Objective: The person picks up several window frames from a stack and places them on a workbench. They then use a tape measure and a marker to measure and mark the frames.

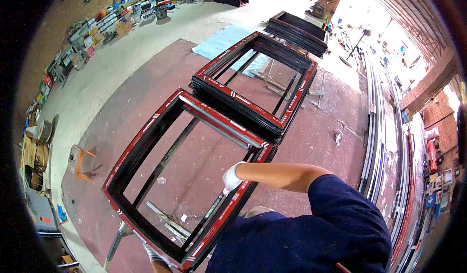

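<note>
A rectangular black window frame (123,161) with red protective film lies on top of a stack in front of me. Its middle is open, and bars below show through. My right hand (232,178), in a white glove, is closed on the frame's inner edge along the side nearest my body. At the near left corner, my left hand (154,253), also gloved, holds the outer edge; the frame hides part of its fingers. A loose grey metal strip (221,121) lies along the frame's far side.
A second stack of red-filmed frames (199,82) adjoins beyond, with more dark frames (297,32) behind it. A light blue sheet (219,39) covers some floor. Long metal profiles (373,127) lie at right. An orange-legged stand (86,163) is at left.
</note>
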`<state>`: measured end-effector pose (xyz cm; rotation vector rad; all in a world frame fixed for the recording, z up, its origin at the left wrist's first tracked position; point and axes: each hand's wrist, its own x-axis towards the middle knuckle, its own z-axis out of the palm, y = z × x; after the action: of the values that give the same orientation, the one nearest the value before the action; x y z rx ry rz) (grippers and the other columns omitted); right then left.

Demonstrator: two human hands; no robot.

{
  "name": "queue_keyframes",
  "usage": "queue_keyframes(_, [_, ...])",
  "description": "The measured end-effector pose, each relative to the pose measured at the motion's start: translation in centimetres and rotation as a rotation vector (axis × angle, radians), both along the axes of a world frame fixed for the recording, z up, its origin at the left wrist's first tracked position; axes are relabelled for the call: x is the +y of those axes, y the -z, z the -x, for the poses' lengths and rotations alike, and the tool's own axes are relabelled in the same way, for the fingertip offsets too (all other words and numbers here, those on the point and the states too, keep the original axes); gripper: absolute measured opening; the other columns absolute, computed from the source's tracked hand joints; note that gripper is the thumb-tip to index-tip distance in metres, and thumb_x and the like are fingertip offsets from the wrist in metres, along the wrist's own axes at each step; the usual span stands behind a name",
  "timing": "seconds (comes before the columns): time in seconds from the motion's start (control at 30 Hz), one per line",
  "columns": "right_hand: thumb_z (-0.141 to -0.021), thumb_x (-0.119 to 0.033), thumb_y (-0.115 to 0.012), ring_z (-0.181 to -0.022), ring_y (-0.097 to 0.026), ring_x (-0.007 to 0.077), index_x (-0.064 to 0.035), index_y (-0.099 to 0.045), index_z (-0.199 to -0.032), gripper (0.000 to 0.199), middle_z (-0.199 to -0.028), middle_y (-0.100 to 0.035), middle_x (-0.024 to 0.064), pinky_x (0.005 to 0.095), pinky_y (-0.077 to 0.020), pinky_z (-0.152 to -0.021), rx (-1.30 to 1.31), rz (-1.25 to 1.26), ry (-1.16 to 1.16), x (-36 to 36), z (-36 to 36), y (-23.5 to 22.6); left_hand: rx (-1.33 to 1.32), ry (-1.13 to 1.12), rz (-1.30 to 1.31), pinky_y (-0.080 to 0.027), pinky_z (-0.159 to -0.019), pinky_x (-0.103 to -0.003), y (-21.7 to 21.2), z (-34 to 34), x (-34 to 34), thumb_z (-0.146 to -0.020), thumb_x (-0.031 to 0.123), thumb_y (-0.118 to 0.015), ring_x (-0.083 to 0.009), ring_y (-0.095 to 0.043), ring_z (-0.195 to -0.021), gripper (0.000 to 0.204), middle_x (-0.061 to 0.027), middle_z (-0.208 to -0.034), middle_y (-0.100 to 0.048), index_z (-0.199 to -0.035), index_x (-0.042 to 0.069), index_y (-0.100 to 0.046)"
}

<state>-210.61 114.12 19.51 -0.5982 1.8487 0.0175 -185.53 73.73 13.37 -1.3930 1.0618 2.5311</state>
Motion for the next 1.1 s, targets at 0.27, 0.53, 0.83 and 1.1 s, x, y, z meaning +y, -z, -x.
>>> queue_keyframes(0.27, [-0.089,-0.053,-0.068,-0.12,-0.063,0.039,0.0009,-0.068,-0.127,0.066,-0.132,-0.067,0.0191,0.0503,-0.0498,-0.1,0.104,-0.015,0.044,1.7,1.0,-0.2,0.091,-0.013,-0.107,-0.051,-0.098,-0.05,3.1,1.2,-0.4,-0.092,0.076,-0.043,-0.0367,-0.059,-0.102,0.077,-0.0141,-0.117,-0.064,-0.127,0.009,-0.06])
queue_keyframes(0.53, [-0.087,-0.056,-0.071,-0.114,-0.066,0.0394,0.002,-0.07,-0.12,0.066,-0.124,-0.07,0.0193,0.0505,-0.0511,-0.097,0.097,-0.054,-0.021,2.2,1.6,1.3,0.158,-0.01,0.112,-0.053,-0.089,-0.052,11.1,0.2,-4.6,-0.093,0.072,-0.046,-0.0347,-0.06,-0.096,0.068,-0.0127,-0.108,-0.064,-0.121,0.012,-0.06])
queue_keyframes(0.83, [-0.091,-0.053,-0.066,-0.109,-0.068,0.0373,0.0014,-0.072,-0.114,0.06,-0.115,-0.073,0.0217,0.0501,-0.05,-0.095,0.182,-0.052,-0.014,2.7,1.6,0.6,0.164,-0.056,0.003,-0.043,-0.107,-0.048,10.0,-0.6,-2.6,-0.092,0.079,-0.045,-0.0309,-0.051,-0.125,0.082,-0.0084,-0.138,-0.055,-0.148,0.019,-0.048])
queue_keyframes(1.1, [-0.094,-0.053,-0.053,-0.104,-0.069,0.039,-0.0076,-0.077,-0.102,0.052,-0.106,-0.071,0.0238,0.0449,-0.0509,-0.092,0.314,-0.045,-0.274,5.2,2.1,4.9,0.089,-0.033,-0.019,-0.052,-0.069,-0.041,6.4,1.3,0.0,-0.095,0.074,-0.049,-0.0159,-0.06,-0.079,0.06,-0.0004,-0.088,-0.065,-0.108,0.019,-0.068])
